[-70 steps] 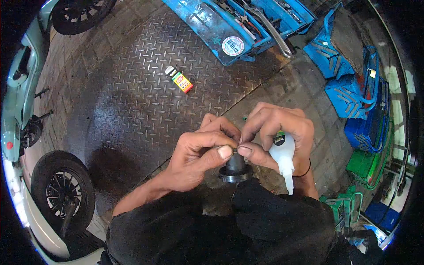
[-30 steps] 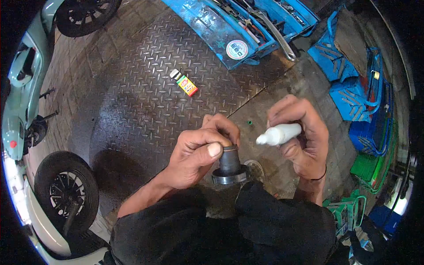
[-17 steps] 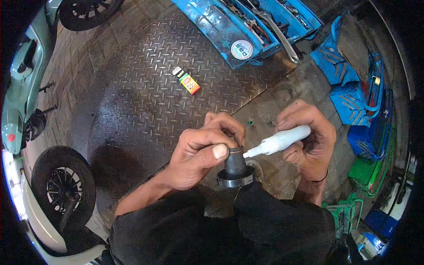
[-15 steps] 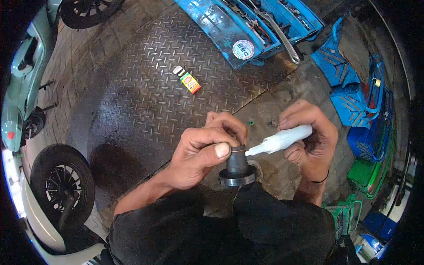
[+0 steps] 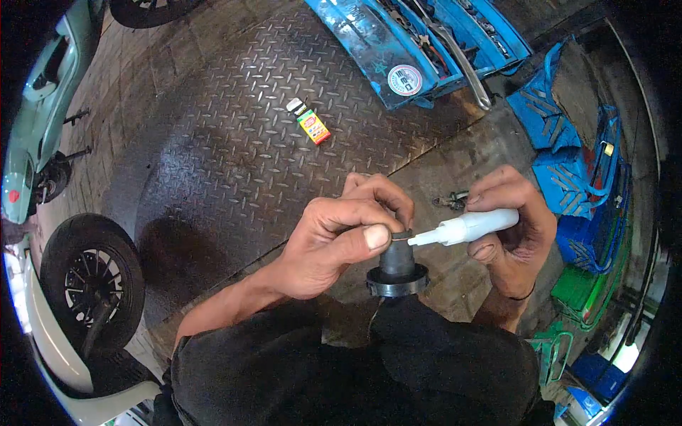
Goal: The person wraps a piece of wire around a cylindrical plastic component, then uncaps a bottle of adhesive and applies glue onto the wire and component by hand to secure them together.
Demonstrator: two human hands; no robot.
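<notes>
Between my knees is a dark cylindrical part (image 5: 396,261) with a wide round flange at its lower end. My left hand (image 5: 341,238) pinches its upper rim, where a thin copper-coloured line shows under the thumb. From the right, my right hand (image 5: 515,227) holds a white squeeze bottle (image 5: 472,226) between thumb and fingers. The bottle lies nearly level, its narrow nozzle pointing left, with the tip at the upper side of the dark part. Whether any fluid comes out cannot be seen.
A small yellow and red box (image 5: 313,126) lies open on the metal tread plate (image 5: 234,142). Beyond it is a blue toolbox (image 5: 369,53) with tools. Blue metal pieces (image 5: 565,177) and a green case (image 5: 582,287) are at the right. A wheel (image 5: 92,284) and scooter are at the left.
The view has shifted slightly, so both hands, the dark part and the bottle appear a little further right. Hands keep the same grips, and the nozzle tip remains at the part's upper side.
</notes>
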